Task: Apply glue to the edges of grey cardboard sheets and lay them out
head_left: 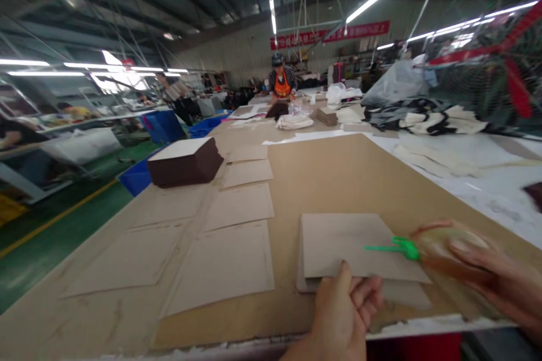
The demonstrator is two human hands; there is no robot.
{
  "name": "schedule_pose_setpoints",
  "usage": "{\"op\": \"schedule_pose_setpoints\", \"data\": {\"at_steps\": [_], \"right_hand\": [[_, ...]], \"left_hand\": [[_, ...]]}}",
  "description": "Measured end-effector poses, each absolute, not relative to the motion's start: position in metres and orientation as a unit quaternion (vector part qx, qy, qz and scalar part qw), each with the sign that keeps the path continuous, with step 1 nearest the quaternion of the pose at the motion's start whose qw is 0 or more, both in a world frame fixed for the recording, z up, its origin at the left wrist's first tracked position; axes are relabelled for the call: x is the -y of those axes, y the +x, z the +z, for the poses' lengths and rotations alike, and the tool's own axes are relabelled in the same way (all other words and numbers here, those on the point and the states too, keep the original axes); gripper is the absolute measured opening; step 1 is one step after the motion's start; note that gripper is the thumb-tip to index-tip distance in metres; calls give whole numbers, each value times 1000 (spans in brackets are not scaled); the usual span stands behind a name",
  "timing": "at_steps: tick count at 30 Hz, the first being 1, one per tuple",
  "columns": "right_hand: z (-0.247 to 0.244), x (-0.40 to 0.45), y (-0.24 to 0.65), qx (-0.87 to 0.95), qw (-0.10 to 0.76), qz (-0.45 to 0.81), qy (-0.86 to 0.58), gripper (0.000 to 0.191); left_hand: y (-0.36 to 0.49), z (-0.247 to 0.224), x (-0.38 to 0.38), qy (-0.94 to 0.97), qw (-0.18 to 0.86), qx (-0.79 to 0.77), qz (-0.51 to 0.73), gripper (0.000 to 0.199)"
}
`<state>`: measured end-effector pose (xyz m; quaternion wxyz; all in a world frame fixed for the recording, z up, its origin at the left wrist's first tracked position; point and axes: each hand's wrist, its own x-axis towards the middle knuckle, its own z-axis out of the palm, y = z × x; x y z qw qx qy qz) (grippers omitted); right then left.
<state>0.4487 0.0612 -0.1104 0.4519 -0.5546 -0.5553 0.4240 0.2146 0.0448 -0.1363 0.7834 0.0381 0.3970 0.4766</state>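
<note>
My left hand point(345, 307) grips the near edge of a grey-brown cardboard sheet point(339, 237), its thumb on top and its fingers curled. That sheet lies over another board point(307, 285), which shows at the left and near sides. My right hand point(483, 271) is wrapped round a squeeze bottle point(440, 245), tilted on its side and blurred by motion. The bottle's green nozzle point(406, 248) points left, just above the sheet. Several flat cardboard pieces point(228, 265) lie in rows to the left.
A dark brown stack point(186, 166) with a pale top stands at the table's left edge, by a blue bin point(138, 175). Cloth pieces point(440, 118) and plastic bags lie at the back right. A person point(282, 82) works at the far end. A red-bladed fan point(512, 56) is at right.
</note>
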Motion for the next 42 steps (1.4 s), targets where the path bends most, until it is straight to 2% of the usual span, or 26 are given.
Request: {"op": "schedule_pose_setpoints", "data": {"at_steps": [3, 6, 13, 18, 23, 28, 32, 40, 42], "right_hand": [[-103, -69, 425, 564, 420, 491, -514, 46], [-91, -80, 390, 641, 373, 448, -499, 46], [-78, -92, 353, 763, 296, 308, -485, 35], [-68, -91, 352, 804, 251, 331, -425, 30], [-64, -94, 349, 811, 260, 290, -437, 27], [-62, -95, 352, 812, 243, 343, -404, 31], [-64, -104, 355, 790, 250, 352, -434, 34], [-71, -133, 345, 771, 267, 229, -531, 31], [-69, -132, 345, 779, 260, 233, -520, 30]], "left_hand": [[216, -126, -42, 48, 792, -413, 447, 27], [215, -127, -41, 69, 789, -418, 446, 30], [214, -134, -41, 68, 786, -414, 454, 27], [213, -128, -42, 94, 794, -401, 448, 26], [212, -130, -42, 77, 790, -400, 458, 27], [213, -129, -43, 105, 797, -392, 447, 27], [214, -130, -44, 66, 783, -417, 457, 21], [216, -127, -45, 44, 777, -455, 434, 23], [216, -125, -45, 40, 778, -457, 428, 24]]}}
